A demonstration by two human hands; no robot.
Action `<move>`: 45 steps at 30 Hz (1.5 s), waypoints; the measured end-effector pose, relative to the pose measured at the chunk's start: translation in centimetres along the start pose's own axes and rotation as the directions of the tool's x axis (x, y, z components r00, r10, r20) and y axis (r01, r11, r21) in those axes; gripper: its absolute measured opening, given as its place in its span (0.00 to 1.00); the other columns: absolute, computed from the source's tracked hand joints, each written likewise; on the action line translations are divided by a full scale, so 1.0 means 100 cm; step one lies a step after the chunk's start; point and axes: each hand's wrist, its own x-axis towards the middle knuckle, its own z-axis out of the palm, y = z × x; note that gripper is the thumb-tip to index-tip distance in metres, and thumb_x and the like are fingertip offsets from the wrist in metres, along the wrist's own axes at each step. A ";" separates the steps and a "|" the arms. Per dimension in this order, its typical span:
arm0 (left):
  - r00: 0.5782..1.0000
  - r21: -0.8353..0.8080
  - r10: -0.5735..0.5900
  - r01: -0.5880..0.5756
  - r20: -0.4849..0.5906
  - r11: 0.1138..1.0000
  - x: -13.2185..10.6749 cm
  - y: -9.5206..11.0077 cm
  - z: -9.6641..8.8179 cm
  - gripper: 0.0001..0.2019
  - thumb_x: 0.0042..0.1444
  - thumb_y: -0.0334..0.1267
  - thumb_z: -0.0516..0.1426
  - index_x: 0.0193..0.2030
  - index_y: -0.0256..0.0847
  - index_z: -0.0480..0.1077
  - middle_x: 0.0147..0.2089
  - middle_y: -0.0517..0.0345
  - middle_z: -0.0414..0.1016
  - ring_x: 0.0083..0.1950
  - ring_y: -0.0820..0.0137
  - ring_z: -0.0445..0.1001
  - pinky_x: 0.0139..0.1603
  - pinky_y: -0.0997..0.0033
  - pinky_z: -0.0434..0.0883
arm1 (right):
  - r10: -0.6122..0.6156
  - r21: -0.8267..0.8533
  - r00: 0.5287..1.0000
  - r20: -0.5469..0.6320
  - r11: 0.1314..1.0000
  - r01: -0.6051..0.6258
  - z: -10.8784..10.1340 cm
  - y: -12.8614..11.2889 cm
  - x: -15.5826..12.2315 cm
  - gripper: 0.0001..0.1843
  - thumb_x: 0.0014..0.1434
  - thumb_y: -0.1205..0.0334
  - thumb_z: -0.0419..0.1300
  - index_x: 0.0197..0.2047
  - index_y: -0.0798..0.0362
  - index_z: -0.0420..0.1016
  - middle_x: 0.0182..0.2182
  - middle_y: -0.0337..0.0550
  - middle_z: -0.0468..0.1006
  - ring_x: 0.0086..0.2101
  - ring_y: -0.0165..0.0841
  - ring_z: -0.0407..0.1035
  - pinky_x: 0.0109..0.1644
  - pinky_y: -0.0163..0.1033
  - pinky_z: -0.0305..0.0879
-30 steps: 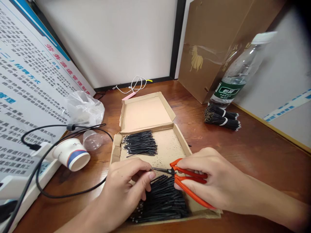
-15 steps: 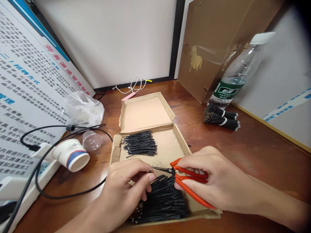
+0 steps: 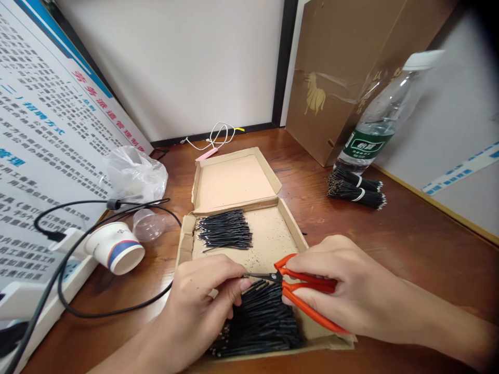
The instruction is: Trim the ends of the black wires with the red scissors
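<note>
Between thumb and forefinger, my left hand pinches a wire that is almost wholly hidden by the fingers. My right hand is wrapped round orange-handled scissors. Their dark blades point left and meet the tips of my left fingers, where the wire's end is. Below both hands lies a pile of short black wires, in the near part of an opened cardboard box. A second, neater stack of black wires lies at the box's far left, with small dark bits scattered beside it.
Left of the box are a paper cup on its side, a clear plastic cup, a black cable and a plastic bag. At right, a water bottle stands behind banded wire bundles, near a brown carton.
The scissors' blades have come together at my left fingertips, over the small wire end that showed there before. My left hand has hardly moved, and the wire piles look the same.
</note>
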 end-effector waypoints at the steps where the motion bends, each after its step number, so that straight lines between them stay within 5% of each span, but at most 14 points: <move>1: 1.000 0.008 0.005 -0.005 0.001 1.000 0.000 0.000 0.000 0.08 0.63 0.25 0.55 0.33 0.36 0.72 0.25 0.60 0.71 0.21 0.78 0.69 0.21 0.81 0.66 | -0.019 0.003 1.000 0.004 1.000 0.019 0.000 0.001 0.000 0.14 0.61 0.69 0.55 0.23 0.54 0.67 0.18 0.30 0.61 0.20 0.25 0.50 0.28 0.34 0.51; 7: 1.000 0.047 0.006 -0.006 -0.010 0.999 0.001 -0.002 0.000 0.08 0.63 0.25 0.56 0.32 0.37 0.70 0.25 0.61 0.71 0.23 0.77 0.69 0.24 0.80 0.65 | 0.009 -0.016 0.998 -0.063 1.000 -0.010 0.000 0.000 0.001 0.11 0.59 0.69 0.59 0.24 0.55 0.67 0.17 0.28 0.60 0.19 0.24 0.50 0.29 0.33 0.51; 18: 0.999 0.070 0.034 -0.032 -0.019 0.997 0.001 0.000 -0.002 0.07 0.62 0.25 0.56 0.34 0.37 0.72 0.25 0.61 0.71 0.23 0.75 0.69 0.24 0.78 0.66 | 0.008 -0.048 1.000 -0.010 0.999 -0.008 -0.001 -0.002 0.001 0.11 0.61 0.67 0.56 0.26 0.54 0.71 0.18 0.33 0.67 0.21 0.26 0.56 0.31 0.34 0.54; 30: 1.000 0.079 0.011 -0.009 -0.018 0.997 0.001 0.002 -0.002 0.09 0.62 0.25 0.56 0.32 0.37 0.71 0.24 0.61 0.70 0.24 0.75 0.70 0.24 0.78 0.65 | 0.055 0.012 0.998 -0.022 0.998 -0.055 -0.001 -0.004 0.003 0.12 0.59 0.68 0.58 0.24 0.54 0.67 0.17 0.28 0.60 0.19 0.23 0.48 0.28 0.32 0.52; 45: 0.997 0.105 0.068 -0.064 -0.029 0.992 0.002 0.000 -0.001 0.06 0.62 0.25 0.56 0.35 0.37 0.72 0.25 0.60 0.71 0.23 0.75 0.68 0.25 0.76 0.65 | 0.073 -0.046 0.997 0.000 0.996 -0.073 -0.001 -0.004 0.000 0.12 0.59 0.67 0.58 0.24 0.53 0.70 0.17 0.32 0.68 0.20 0.26 0.58 0.31 0.34 0.56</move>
